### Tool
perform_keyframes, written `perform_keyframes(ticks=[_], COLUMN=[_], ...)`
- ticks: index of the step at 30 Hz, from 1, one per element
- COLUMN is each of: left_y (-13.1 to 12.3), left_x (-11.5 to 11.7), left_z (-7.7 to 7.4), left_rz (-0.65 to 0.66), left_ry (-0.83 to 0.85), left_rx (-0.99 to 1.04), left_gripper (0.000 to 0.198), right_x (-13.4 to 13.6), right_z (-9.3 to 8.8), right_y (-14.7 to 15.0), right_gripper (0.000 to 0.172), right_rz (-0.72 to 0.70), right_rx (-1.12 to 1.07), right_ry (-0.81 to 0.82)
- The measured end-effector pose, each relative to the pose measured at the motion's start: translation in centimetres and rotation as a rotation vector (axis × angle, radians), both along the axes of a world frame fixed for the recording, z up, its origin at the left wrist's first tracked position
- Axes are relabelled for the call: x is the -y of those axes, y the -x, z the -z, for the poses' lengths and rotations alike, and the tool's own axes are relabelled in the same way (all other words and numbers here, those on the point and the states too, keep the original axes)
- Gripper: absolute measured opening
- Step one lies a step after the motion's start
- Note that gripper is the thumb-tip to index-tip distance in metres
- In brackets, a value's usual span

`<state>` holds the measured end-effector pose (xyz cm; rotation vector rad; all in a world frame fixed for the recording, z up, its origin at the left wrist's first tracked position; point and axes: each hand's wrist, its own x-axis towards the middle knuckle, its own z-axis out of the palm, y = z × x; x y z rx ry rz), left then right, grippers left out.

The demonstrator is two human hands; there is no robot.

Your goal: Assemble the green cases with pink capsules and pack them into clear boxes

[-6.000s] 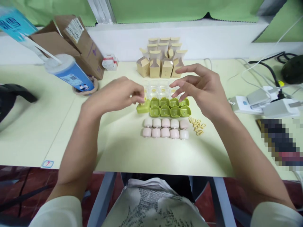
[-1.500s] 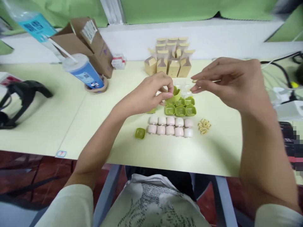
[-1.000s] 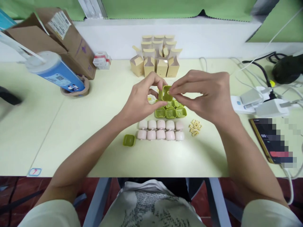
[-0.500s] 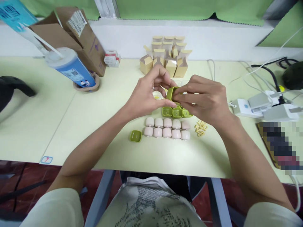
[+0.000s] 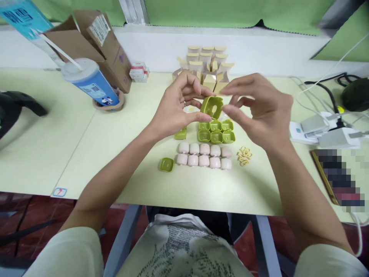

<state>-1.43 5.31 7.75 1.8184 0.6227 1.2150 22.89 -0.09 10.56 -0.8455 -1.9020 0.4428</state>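
Green shell (image 5: 205,109): aloft, beyond the pale case rows (image 5: 204,160) | left hand (image 5: 173,105): thumb and fingers pinching green shell | right hand (image 5: 263,113): thumb and forefinger parted, shell contact unclear | yellow loops (image 5: 244,156): right of pale case rows

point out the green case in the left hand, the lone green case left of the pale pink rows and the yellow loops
Held green case (image 5: 209,106): head view, inner wall
Lone green case (image 5: 167,164): head view, inside floor
Yellow loops (image 5: 244,155): head view, middle of pile
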Motion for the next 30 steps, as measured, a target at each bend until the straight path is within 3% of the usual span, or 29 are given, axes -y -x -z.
perform_keyframes(ticks=[4, 7, 13, 23, 30], left_y=[-0.1, -0.3, -0.4, -0.8, -0.6], left_x=[0.5, 0.7, 1.0, 2.4, 2.0], left_z=[-0.2, -0.1, -0.2, -1.2, -1.2], left_rz=[-0.018, -0.025, -0.052, -0.085, -0.018], left_ry=[-0.111, -0.165, -0.232, -0.094, -0.108], left_rx=[-0.003, -0.005, -0.049, -0.022, 0.051], left_gripper=[0.072, 0.075, 0.076, 0.074, 0.072], right_x=[-0.5, -0.8, -0.4, -0.7, -0.3], right_z=[0.6, 1.3, 1.1, 1.6, 0.9], right_y=[0.0, 0.4, 0.9, 0.8, 1.0], right_gripper=[0.041, 0.042, 0.040, 0.027, 0.035], right_rz=[-0.075, -0.160, -0.175, -0.187, -0.142], right_rx=[-0.214, -0.284, -0.373, -0.392, -0.407], right_ry=[0.336, 0.488, 0.485, 0.439, 0.479])
